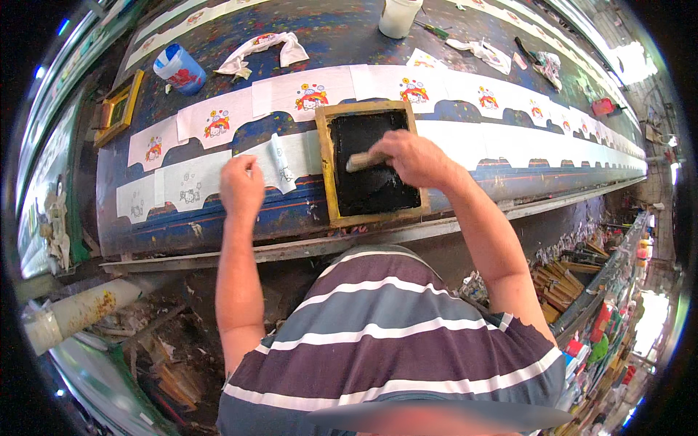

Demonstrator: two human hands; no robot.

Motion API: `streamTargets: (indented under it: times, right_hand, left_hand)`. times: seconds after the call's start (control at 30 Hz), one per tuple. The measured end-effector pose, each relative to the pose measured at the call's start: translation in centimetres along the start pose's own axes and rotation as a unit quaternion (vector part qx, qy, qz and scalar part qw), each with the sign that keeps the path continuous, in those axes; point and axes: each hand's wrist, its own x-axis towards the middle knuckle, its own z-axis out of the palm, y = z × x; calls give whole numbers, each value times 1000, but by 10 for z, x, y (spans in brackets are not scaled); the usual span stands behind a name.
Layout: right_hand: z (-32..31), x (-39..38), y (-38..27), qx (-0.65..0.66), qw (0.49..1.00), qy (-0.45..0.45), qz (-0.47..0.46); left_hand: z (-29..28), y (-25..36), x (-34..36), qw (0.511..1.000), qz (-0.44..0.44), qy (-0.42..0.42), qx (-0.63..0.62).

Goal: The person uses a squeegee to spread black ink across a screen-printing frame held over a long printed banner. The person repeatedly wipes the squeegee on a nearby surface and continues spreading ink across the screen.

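A wooden-framed printing screen [329, 163] with black ink over its mesh lies on the near row of white fabric pieces. Inside the frame, my right hand [408, 156] grips a small squeegee [358, 162] against the inked mesh. My left hand [242, 182] is closed, fingers curled, above the near row to the left of the screen; whether it pinches anything is hidden. Beside it, one fabric piece [285, 168] has a curled edge and a black outline print. Further left, another fabric piece [190, 187] carries a similar black outline of a cartoon figure.
Behind runs a row of pieces with coloured rainbow prints [311, 98]. On the long ink-stained table stand a blue-stained cup [180, 70] and a white bucket [398, 18]. Crumpled cloths [265, 52] lie there too. A smaller yellow frame [118, 109] sits at the left edge.
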Motion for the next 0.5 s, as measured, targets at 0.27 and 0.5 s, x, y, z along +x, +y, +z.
streamTargets:
  times: [0.27, 0.5]
  right_hand:
    - [-3, 62, 33, -84, 993, 82, 25]
    - [13, 37, 21, -78, 995, 65, 24]
  left_hand:
    - [-37, -27, 51, 969, -87, -211, 91]
    - [-35, -24, 70, 957, -50, -239, 158]
